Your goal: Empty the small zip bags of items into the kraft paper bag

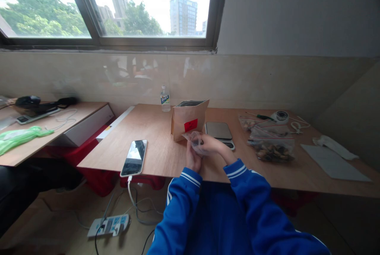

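Both hands meet at a small clear plastic bag (pixel 194 138) above the table's front edge. My left hand (pixel 193 159) grips the bag from below on its left side. My right hand (pixel 212 144) reaches in at the bag from the right; its fingers are partly hidden behind the plastic, and what they hold I cannot make out. Just behind stands an upright brown paper pouch (pixel 190 118) with a red label, its top open. A flat kitchen scale (pixel 219 130) lies right of the pouch, close to my right hand.
Zip bags with dried brown pieces (pixel 274 151) lie on the right, near a white round device (pixel 281 117) and a white sheet (pixel 334 162). A charging phone (pixel 134 158) rests at the left front edge. A bottle (pixel 165 99) stands at the back. A power strip (pixel 109 224) is on the floor.
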`<state>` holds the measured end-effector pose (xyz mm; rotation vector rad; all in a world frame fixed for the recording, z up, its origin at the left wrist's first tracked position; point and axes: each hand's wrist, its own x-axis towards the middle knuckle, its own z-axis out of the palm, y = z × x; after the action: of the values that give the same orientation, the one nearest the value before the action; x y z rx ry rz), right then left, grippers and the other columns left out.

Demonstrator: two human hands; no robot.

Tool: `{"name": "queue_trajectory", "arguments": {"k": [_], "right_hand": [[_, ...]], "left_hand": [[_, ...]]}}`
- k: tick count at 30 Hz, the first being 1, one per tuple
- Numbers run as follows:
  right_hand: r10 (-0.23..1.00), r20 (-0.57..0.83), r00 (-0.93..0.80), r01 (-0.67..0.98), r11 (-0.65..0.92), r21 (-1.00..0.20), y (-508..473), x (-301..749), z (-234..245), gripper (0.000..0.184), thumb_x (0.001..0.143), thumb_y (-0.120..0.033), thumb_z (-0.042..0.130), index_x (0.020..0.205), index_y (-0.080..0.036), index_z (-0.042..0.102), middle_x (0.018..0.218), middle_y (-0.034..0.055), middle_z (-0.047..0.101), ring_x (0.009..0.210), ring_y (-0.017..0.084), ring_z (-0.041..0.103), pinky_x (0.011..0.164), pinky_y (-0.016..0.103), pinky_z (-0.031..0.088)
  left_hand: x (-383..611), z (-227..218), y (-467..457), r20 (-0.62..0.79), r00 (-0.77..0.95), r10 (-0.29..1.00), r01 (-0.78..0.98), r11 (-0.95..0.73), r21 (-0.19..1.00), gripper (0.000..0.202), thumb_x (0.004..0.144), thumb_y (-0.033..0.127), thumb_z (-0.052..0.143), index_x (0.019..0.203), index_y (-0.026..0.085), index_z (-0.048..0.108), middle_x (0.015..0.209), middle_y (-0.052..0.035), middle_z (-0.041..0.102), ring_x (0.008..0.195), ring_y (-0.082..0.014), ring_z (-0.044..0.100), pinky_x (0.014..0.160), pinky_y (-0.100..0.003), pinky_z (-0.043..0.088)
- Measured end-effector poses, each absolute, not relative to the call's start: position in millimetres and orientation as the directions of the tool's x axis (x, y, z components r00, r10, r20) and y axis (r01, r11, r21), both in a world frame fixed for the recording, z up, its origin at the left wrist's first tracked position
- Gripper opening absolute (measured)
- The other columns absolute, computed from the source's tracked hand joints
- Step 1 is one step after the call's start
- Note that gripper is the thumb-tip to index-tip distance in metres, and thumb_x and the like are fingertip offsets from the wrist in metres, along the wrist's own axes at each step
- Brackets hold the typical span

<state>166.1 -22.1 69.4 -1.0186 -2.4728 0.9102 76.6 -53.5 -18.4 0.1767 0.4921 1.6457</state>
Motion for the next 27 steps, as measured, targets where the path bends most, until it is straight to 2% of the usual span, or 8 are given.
{"name": "queue_trajectory", "arguments": {"k": [4, 9, 13, 19, 23, 27], "right_hand": [[0.746, 0.066, -0.663, 0.534, 0.532, -0.657, -21, 169, 75, 0.030, 0.071, -0.009, 0.058, 0.098, -0.016, 0.069, 0.104, 0.0064, 0.069, 0.088, 0.021, 0.063, 0.078, 0.027, 0.046], [0.760, 0.214, -0.613, 0.407, 0.537, -0.739, -22, 173, 89, 0.032, 0.072, -0.008, 0.059, 0.102, -0.016, 0.064, 0.108, 0.0074, 0.067, 0.098, 0.020, 0.061, 0.087, 0.031, 0.045], [0.794, 0.320, -0.516, 0.341, 0.534, -0.774, -20, 174, 91, 0.028, 0.075, -0.012, 0.059, 0.103, -0.016, 0.061, 0.106, 0.0072, 0.065, 0.098, 0.019, 0.060, 0.088, 0.034, 0.046], [0.793, 0.481, -0.373, 0.081, 0.544, -0.835, -12, 169, 108, 0.030, 0.079, -0.025, 0.061, 0.107, -0.020, 0.056, 0.110, 0.0068, 0.062, 0.099, 0.018, 0.060, 0.089, 0.033, 0.048], [0.761, 0.583, -0.285, -0.013, 0.605, -0.796, 6, 159, 146, 0.033, 0.081, -0.030, 0.060, 0.111, -0.021, 0.051, 0.112, 0.0069, 0.060, 0.098, 0.017, 0.059, 0.088, 0.032, 0.049], [0.670, 0.720, -0.182, 0.037, 0.736, -0.676, 29, 141, 179, 0.031, 0.083, -0.025, 0.055, 0.113, -0.022, 0.047, 0.113, 0.0058, 0.058, 0.102, 0.016, 0.056, 0.090, 0.030, 0.046]], "left_hand": [[77, -19, -53, -0.159, -0.167, 0.973, -0.911, -0.090, 0.403, 0.034, 0.092, 0.034, 0.040, 0.111, 0.017, 0.062, 0.109, -0.0092, 0.066, 0.106, -0.0209, 0.061, 0.088, -0.030, 0.050], [78, -21, -50, -0.181, -0.179, 0.967, -0.927, -0.104, 0.361, 0.037, 0.095, 0.033, 0.032, 0.112, 0.017, 0.061, 0.117, -0.0083, 0.064, 0.109, -0.0166, 0.059, 0.093, -0.028, 0.048], [78, -21, -50, -0.174, -0.161, 0.972, -0.931, -0.090, 0.355, 0.039, 0.095, 0.037, 0.031, 0.114, 0.017, 0.059, 0.122, -0.0090, 0.061, 0.110, -0.0172, 0.059, 0.095, -0.030, 0.047], [78, -17, -53, -0.138, -0.138, 0.981, -0.929, -0.080, 0.361, 0.039, 0.094, 0.039, 0.032, 0.115, 0.022, 0.060, 0.123, -0.0069, 0.061, 0.117, -0.0198, 0.055, 0.101, -0.035, 0.043], [77, -21, -51, -0.186, -0.132, 0.974, -0.937, -0.061, 0.345, 0.039, 0.094, 0.041, 0.033, 0.114, 0.021, 0.061, 0.117, -0.0065, 0.064, 0.113, -0.0180, 0.057, 0.102, -0.034, 0.042], [76, -28, -49, -0.213, -0.119, 0.970, -0.946, -0.046, 0.321, 0.040, 0.094, 0.042, 0.036, 0.115, 0.020, 0.060, 0.117, -0.0074, 0.064, 0.110, -0.0169, 0.058, 0.103, -0.033, 0.041]]}}
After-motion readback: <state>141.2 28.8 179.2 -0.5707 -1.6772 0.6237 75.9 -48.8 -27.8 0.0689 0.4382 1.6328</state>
